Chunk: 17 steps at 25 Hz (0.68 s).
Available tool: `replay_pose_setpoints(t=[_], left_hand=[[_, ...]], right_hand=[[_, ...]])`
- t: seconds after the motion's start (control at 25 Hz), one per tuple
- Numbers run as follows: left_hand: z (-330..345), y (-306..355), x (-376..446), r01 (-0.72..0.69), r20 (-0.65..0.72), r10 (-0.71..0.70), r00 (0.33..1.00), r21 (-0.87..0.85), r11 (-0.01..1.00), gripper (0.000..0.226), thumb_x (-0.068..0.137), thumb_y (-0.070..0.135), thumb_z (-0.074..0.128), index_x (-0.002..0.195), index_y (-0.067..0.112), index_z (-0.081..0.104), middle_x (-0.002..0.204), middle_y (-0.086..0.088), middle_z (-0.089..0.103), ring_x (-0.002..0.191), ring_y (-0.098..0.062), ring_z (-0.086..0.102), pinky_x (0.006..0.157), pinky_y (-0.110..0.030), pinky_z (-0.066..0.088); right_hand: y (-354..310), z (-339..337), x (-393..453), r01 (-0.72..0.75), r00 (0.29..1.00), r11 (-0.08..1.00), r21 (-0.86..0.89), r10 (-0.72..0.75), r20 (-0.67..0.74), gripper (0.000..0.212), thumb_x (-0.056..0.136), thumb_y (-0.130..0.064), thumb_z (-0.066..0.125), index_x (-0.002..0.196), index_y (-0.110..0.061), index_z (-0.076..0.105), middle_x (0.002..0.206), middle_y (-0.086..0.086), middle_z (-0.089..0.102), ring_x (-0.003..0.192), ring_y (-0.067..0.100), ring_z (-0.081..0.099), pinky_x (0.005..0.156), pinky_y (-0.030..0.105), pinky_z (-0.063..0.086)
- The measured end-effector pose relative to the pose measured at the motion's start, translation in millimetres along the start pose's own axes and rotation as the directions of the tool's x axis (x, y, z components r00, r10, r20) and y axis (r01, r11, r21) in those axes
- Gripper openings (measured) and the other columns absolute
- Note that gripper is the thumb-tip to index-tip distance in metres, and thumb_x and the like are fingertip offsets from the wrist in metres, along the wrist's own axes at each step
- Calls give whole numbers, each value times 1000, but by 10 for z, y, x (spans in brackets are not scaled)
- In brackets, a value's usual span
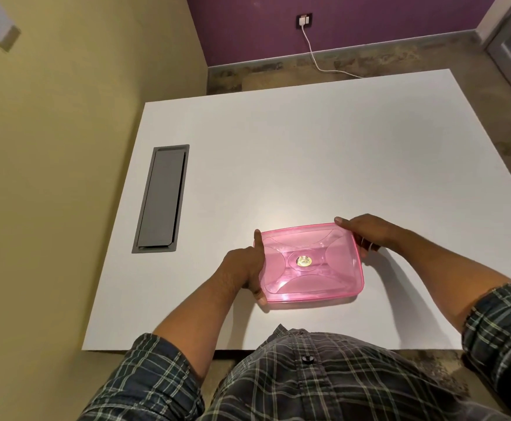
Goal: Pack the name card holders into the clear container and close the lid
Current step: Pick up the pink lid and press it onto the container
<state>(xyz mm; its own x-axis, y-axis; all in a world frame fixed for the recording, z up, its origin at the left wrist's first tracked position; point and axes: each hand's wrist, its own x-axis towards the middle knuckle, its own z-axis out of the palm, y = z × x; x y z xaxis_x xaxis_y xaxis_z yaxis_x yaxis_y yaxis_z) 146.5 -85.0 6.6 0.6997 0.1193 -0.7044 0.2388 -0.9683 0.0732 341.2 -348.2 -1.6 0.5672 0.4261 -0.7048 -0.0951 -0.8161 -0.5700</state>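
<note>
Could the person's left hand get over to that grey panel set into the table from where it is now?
Probably yes. The left hand grips the left edge of the pink container, and only bare white table lies between it and the grey panel. It would have to let go of the container first.

My hands flank the pink lid (311, 262), my left hand (243, 268) on its left edge and my right hand (366, 232) at its far right corner, so those sides are taken. The white table (278, 147) lies bare beyond the lid and to its right, open to reach across. Well to my left a grey cable hatch (161, 199) is set flush in the top. The yellow wall (66, 147) closes off that side
</note>
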Motion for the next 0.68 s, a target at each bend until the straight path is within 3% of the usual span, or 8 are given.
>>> replay_pose_setpoints(t=[0.16, 0.36, 0.68], left_hand=[[-7, 5, -22, -5, -9, 6, 1000, 34, 999, 163, 56, 43, 95, 147, 0, -33, 118, -18, 67, 100, -34, 68, 75, -35, 47], [-36, 7, -9, -2, 25, 1, 1000, 32, 999, 161, 59, 41, 94, 147, 2, -36, 118, -19, 67, 100, -34, 68, 80, -37, 50], [-20, -10, -25, -17, -40, 21, 999, 107, 994, 162, 57, 49, 93, 149, 1, -31, 115, -19, 68, 100, -37, 67, 87, -39, 51]], right_hand=[[17, -65, 107, -111, 994, 994, -18, 111, 15, 81, 79, -83, 53, 95, -6, 71, 77, 6, 64, 62, 24, 58, 55, 25, 39], [-28, 27, 158, -134, 990, 987, -87, 131, -46, 71, 85, -78, 47, 71, -9, 58, 64, 12, 58, 54, 24, 46, 46, 21, 31], [-1, 78, 64, -109, 990, 994, -19, 107, -87, 68, 85, -76, 53, 73, -9, 59, 64, 10, 58, 53, 24, 50, 47, 21, 33]])
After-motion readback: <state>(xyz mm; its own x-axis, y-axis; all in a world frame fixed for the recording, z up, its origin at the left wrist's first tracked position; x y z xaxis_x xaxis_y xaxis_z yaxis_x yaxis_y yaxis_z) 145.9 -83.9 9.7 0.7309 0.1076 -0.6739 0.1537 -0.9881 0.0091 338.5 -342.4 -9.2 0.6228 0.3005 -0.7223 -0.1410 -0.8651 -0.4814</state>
